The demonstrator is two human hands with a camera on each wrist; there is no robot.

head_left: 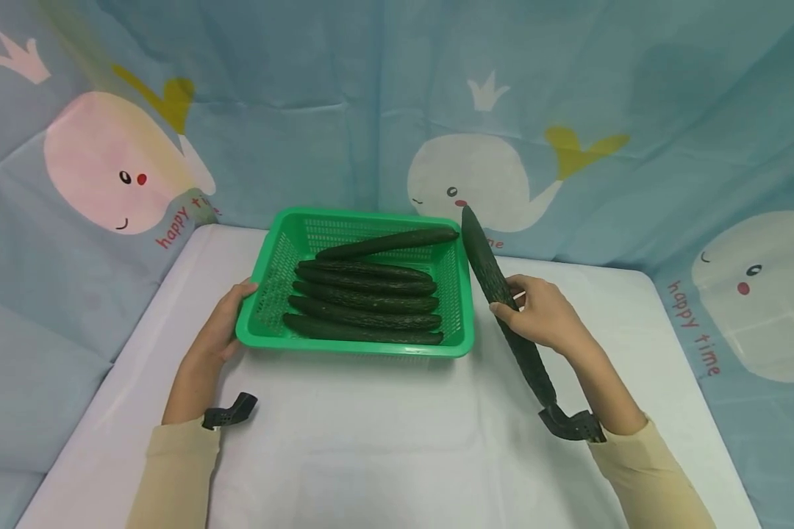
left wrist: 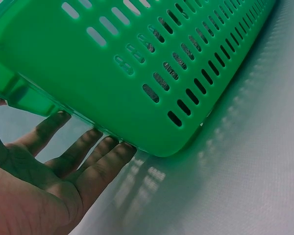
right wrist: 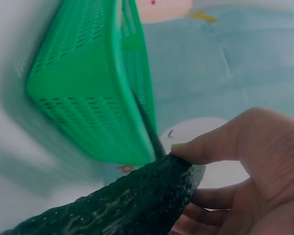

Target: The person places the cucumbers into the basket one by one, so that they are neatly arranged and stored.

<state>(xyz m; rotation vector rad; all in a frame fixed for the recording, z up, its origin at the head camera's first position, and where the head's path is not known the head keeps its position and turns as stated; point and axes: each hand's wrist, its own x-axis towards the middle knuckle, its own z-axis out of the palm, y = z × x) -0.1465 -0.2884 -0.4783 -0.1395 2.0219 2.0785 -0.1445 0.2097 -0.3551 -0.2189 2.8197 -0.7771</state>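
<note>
A green plastic basket (head_left: 357, 350) with slotted walls stands on the table, several dark green cucumbers (head_left: 364, 334) lying in it. One of them (head_left: 390, 242) slants along the back, its right end up near the rim. My left hand (head_left: 221, 323) holds the basket's left side; in the left wrist view its fingertips (left wrist: 125, 149) touch the outer wall below the rim. Just right of the basket, my right hand (head_left: 536, 312) grips another long cucumber (head_left: 526, 360) between thumb and fingers. That cucumber tilts, its far tip beside the basket's back right corner.
A white cloth covers the table (head_left: 370, 455). Behind and at both sides hangs a blue curtain (head_left: 304, 110) printed with whales. Each wrist wears a black camera mount, at the left (head_left: 230, 413) and at the right (head_left: 572, 425).
</note>
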